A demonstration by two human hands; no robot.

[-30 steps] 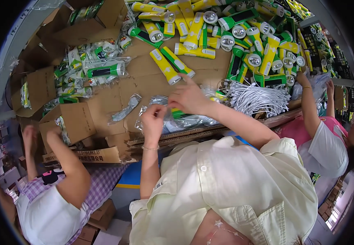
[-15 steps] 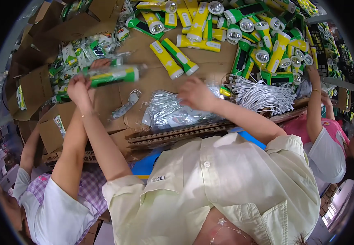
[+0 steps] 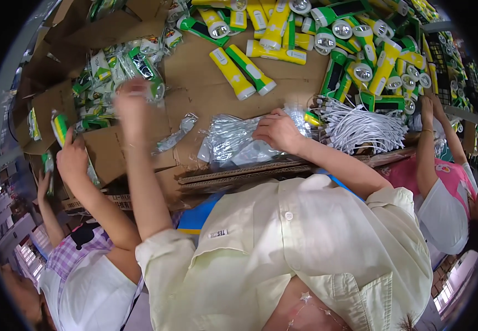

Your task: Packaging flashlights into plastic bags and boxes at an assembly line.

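My left hand (image 3: pixel 133 105) is raised and blurred over the pile of bagged flashlights (image 3: pixel 100 69) at the left. A green flashlight with a dark panel (image 3: pixel 141 63) lies just beyond it; whether my fingers grip it, the smear hides. My right hand (image 3: pixel 278 131) rests palm down on a stack of clear plastic bags (image 3: pixel 231 138), its bent fingers apart on the film. White cables (image 3: pixel 360 129) lie bundled to its right. Farther off, a yellow flashlight (image 3: pixel 232 73) and a green-and-yellow flashlight (image 3: pixel 251 70) lie side by side on the cardboard (image 3: pixel 189 71).
A heap of yellow and green flashlights (image 3: pixel 382 60) fills the far right. At the left, a co-worker's hand (image 3: pixel 73 160) holds a flashlight (image 3: pixel 60 129) beside cardboard flaps (image 3: pixel 51 110). Another co-worker's hands (image 3: pixel 429 105) are at the right. A small clear packet (image 3: pixel 178 132) lies near the middle.
My left hand has moved up and slightly right, away from the bagged flashlight beside it. My right hand has come down onto the plastic bags. The left co-worker's hand has pulled back.
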